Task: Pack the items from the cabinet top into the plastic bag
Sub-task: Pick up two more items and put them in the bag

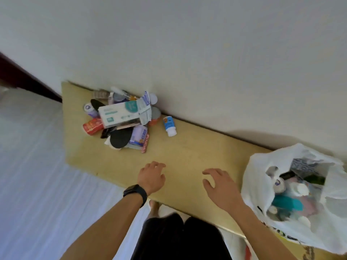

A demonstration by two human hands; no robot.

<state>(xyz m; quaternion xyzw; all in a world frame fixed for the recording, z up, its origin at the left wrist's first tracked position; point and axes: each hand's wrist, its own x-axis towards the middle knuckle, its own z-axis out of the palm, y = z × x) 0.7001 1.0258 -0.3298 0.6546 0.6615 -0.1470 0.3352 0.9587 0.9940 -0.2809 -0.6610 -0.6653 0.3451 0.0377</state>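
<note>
A heap of small items lies at the far left of the yellowish cabinet top [187, 152], against the wall: a white and teal box [122, 113], a red packet [93, 126], a black oval pad [120, 139], purple packets [139, 135]. A small blue and white bottle [169, 126] lies apart to the right of the heap. The white plastic bag [259, 177] stands open at the right end, with several items inside. My left hand [152, 177], a black watch on its wrist, and my right hand [219, 186] hover over the cabinet's near edge, fingers loosely curled, holding nothing.
A white wall [187, 53] runs behind the cabinet. A white bed surface [37, 175] lies to the left and below. My dark shorts and a bare foot [154, 207] show under the near edge.
</note>
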